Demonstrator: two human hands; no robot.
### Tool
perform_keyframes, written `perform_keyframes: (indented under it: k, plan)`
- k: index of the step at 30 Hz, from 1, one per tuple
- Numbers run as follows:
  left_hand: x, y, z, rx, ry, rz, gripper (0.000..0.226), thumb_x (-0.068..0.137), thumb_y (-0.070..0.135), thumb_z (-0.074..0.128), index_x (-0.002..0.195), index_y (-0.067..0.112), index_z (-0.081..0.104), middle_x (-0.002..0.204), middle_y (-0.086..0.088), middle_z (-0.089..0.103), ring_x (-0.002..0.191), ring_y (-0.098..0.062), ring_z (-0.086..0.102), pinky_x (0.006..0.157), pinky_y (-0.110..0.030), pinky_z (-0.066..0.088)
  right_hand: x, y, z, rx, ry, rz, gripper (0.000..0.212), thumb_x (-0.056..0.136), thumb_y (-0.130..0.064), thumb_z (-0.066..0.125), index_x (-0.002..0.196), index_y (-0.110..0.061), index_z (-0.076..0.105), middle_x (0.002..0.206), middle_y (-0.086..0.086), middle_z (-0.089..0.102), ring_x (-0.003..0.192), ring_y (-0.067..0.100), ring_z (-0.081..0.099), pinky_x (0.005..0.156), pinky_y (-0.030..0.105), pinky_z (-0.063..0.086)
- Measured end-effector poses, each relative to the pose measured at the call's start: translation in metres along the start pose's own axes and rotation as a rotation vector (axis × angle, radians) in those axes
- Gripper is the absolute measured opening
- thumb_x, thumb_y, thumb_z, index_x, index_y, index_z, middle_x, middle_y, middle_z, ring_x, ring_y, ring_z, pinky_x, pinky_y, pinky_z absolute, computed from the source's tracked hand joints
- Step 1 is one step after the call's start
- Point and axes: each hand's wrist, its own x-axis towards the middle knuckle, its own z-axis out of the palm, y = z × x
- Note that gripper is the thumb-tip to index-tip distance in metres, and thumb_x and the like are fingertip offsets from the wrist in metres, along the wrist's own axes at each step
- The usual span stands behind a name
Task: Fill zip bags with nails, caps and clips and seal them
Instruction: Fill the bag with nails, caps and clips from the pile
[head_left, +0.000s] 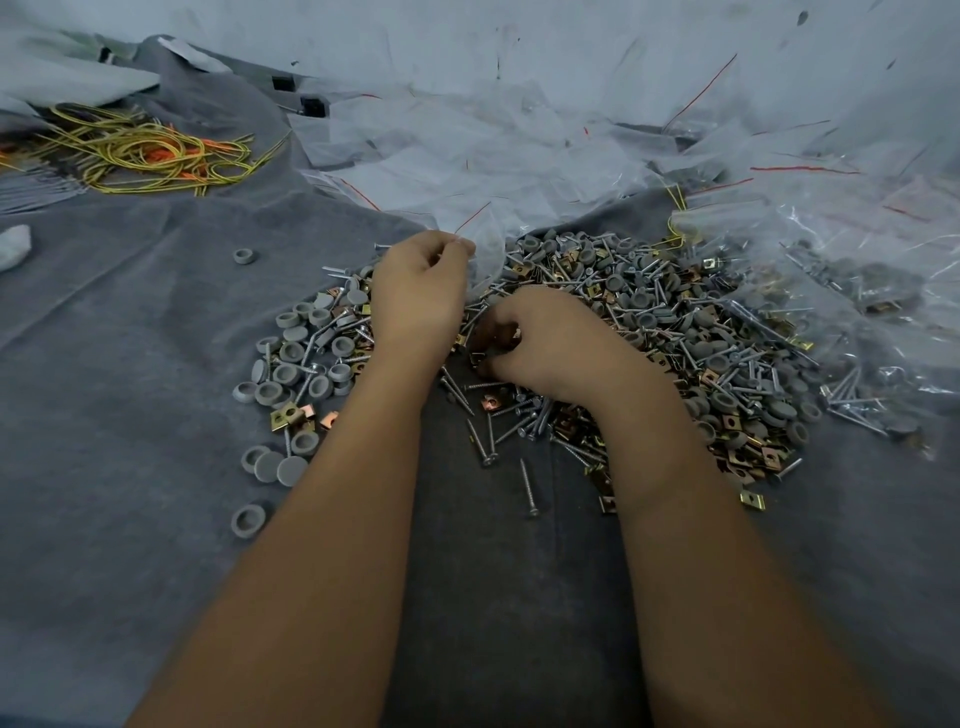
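No brand, label or legible writing is seen in the head view. The work is laid out on a grey felt-like cloth (130, 332), wrinkled toward the far edge, with a pale sheet (571, 47) rising behind it.

A mixed heap (675, 332) of grey caps, silver nails and brass-coloured clips is spread across the middle and right of the cloth. Empty clear zip bags (467, 150) with red seal lines are piled beyond the heap; filled bags (857, 301) lie at its right edge. A tangle of yellow and orange cords (145, 150) is seen far left.

An empty zip bag (485, 244) is pinched at its top edge by the left hand (418, 299). The right hand (540, 343) is curled down into the heap, fingertips closed on small pieces; which pieces cannot be told.
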Motion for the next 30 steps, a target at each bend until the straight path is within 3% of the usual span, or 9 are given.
perform_keyframes:
  k: [4, 6, 10, 14, 18, 24, 30]
  plan:
    - [0.000, -0.001, 0.000, -0.014, 0.003, 0.012, 0.017, 0.092, 0.017, 0.053, 0.082, 0.024, 0.066, 0.038, 0.014, 0.044, 0.039, -0.002, 0.035, 0.050, -0.025, 0.030, 0.001, 0.004, 0.002, 0.119, 0.086, 0.004, 0.011, 0.079, -0.016, 0.070, 0.085, -0.025, 0.068, 0.089, -0.005, 0.067, 0.087, 0.015, 0.062, 0.081, 0.033, 0.052]
    - [0.000, -0.001, 0.001, -0.017, 0.017, 0.017, 0.015, 0.090, 0.016, 0.052, 0.094, 0.026, 0.062, 0.042, 0.014, 0.049, 0.042, -0.005, 0.041, 0.051, -0.027, 0.034, 0.001, 0.010, 0.001, 0.258, 0.175, 0.036, 0.018, 0.079, -0.011, 0.071, 0.080, -0.027, 0.064, 0.080, -0.009, 0.065, 0.078, 0.010, 0.062, 0.072, 0.026, 0.050]
    - [-0.003, -0.001, 0.000, 0.041, -0.034, 0.096, 0.026, 0.084, 0.017, 0.047, 0.104, 0.033, 0.049, 0.051, 0.006, 0.046, 0.051, -0.018, 0.042, 0.053, -0.039, 0.037, 0.002, 0.017, -0.002, 0.539, 0.380, 0.077, 0.020, 0.083, -0.009, 0.072, 0.093, -0.025, 0.064, 0.080, -0.005, 0.067, 0.070, 0.000, 0.060, 0.065, 0.013, 0.045]
    - [-0.006, -0.002, -0.002, 0.087, -0.140, 0.225, 0.029, 0.085, 0.011, 0.041, 0.096, 0.036, 0.052, 0.052, 0.006, 0.040, 0.045, -0.013, 0.034, 0.049, -0.032, 0.031, 0.001, 0.017, -0.005, 0.736, 0.506, 0.058, 0.028, 0.084, 0.000, 0.069, 0.094, -0.026, 0.065, 0.079, -0.009, 0.068, 0.072, -0.004, 0.064, 0.066, 0.010, 0.049]
    - [-0.007, -0.001, -0.001, 0.133, -0.237, 0.215, 0.032, 0.090, 0.010, 0.047, 0.080, 0.036, 0.063, 0.047, 0.010, 0.046, 0.042, -0.003, 0.034, 0.044, -0.023, 0.027, 0.003, 0.016, -0.003, 0.815, 0.596, 0.070, 0.026, 0.083, 0.004, 0.067, 0.095, -0.019, 0.065, 0.077, -0.008, 0.069, 0.076, 0.003, 0.067, 0.069, 0.013, 0.051]
    - [-0.009, 0.002, 0.000, 0.130, -0.287, 0.221, 0.013, 0.089, 0.026, 0.061, 0.083, 0.037, 0.065, 0.073, -0.016, 0.063, 0.061, -0.014, 0.053, 0.059, -0.030, 0.041, 0.005, 0.018, -0.002, 0.786, 0.634, 0.049, 0.027, 0.084, 0.004, 0.064, 0.096, -0.021, 0.065, 0.080, -0.006, 0.069, 0.078, 0.002, 0.066, 0.070, 0.011, 0.048]
    - [-0.009, 0.001, 0.001, 0.176, -0.277, 0.233, 0.008, 0.090, 0.025, 0.065, 0.083, 0.027, 0.069, 0.055, 0.008, 0.046, 0.050, -0.005, 0.039, 0.054, -0.027, 0.033, 0.005, 0.018, -0.001, 0.685, 0.612, 0.025, 0.018, 0.085, -0.007, 0.068, 0.089, -0.024, 0.070, 0.083, -0.011, 0.068, 0.079, -0.002, 0.064, 0.073, 0.014, 0.051]
